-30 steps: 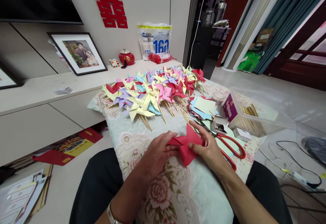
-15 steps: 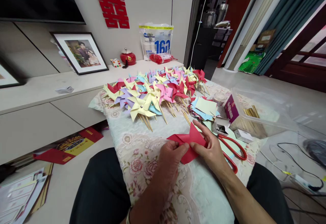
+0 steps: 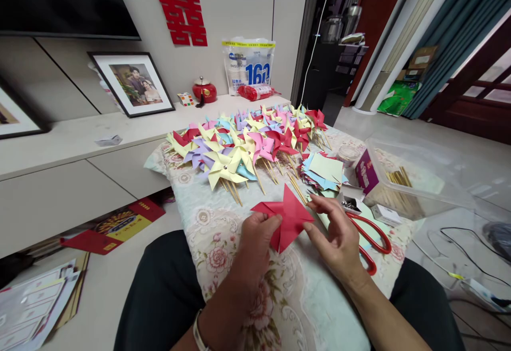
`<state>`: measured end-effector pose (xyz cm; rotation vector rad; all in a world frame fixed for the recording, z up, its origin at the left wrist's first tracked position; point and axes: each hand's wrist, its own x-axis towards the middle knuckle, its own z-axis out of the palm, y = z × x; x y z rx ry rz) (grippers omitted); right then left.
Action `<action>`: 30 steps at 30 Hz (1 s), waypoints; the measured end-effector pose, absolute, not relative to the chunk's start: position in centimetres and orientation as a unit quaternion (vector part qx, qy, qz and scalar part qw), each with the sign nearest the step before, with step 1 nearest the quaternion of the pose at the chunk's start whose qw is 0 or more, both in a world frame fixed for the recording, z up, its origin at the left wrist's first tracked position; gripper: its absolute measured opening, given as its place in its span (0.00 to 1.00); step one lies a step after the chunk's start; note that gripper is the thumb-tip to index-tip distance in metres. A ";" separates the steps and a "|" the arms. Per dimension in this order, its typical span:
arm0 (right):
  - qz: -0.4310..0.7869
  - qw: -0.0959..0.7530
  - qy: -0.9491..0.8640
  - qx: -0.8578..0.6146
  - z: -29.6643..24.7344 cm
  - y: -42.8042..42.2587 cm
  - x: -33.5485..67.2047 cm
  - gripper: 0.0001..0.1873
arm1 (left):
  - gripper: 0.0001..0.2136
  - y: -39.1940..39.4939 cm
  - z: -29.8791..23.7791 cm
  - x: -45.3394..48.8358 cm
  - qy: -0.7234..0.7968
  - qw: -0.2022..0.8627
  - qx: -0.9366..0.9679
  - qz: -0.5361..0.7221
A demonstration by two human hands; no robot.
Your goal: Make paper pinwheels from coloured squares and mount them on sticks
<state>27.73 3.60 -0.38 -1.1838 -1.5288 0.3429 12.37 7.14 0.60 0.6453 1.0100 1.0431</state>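
Note:
My left hand [image 3: 257, 242] pinches a red paper pinwheel [image 3: 293, 218] at its middle, thumb on top. Its points spread out, with no stick visible on it. Just right of the paper, my right hand [image 3: 335, 234] is apart from it, fingers spread and holding nothing. Behind my right hand lie red-handled scissors [image 3: 373, 234] and a small open box of metal fasteners [image 3: 351, 202]. Finished pinwheels [image 3: 225, 167] in yellow, pink, red, purple and blue lie on sticks across the far part of the table. A few bare sticks [image 3: 297, 187] point toward my hands.
A stack of coloured paper squares [image 3: 325, 167] lies beyond my right hand. Farther right stands a clear plastic bin [image 3: 431, 197] holding wooden sticks [image 3: 399, 181]. A floral cloth [image 3: 217, 223] covers the table. A white cabinet [image 3: 112, 165] borders the left side.
My right hand has let go of the red paper and moved right, its fingers opening. The left hand has shifted slightly left with the pinwheel, whose points now lie more spread.

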 end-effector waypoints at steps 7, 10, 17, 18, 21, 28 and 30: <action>0.000 0.379 -0.826 -0.418 0.6 3.1 26.6 0.14 | 0.12 8.1 1.8 11.4 0.419 0.717 0.266 0.490; -0.014 0.350 -0.833 -0.427 0.5 3.1 26.4 0.12 | 0.13 8.0 1.8 11.6 0.421 0.714 0.265 0.493; -0.003 0.360 -0.829 -0.428 0.7 2.9 26.6 0.06 | 0.13 7.6 0.4 12.3 0.449 0.705 0.277 0.474; 0.003 0.367 -0.824 -0.431 0.8 2.9 26.6 0.05 | 0.13 7.5 0.2 12.3 0.452 0.706 0.276 0.471; 0.026 0.392 -0.805 -0.445 0.8 3.1 26.5 0.05 | 0.11 7.4 -0.3 12.5 0.462 0.698 0.289 0.465; 0.118 0.416 -0.758 -0.489 0.4 3.5 26.8 0.07 | 0.09 7.0 -1.0 12.7 0.480 0.672 0.323 0.463; 0.149 0.419 -0.742 -0.502 0.3 3.5 26.8 0.08 | 0.09 6.9 -1.0 12.9 0.490 0.662 0.328 0.463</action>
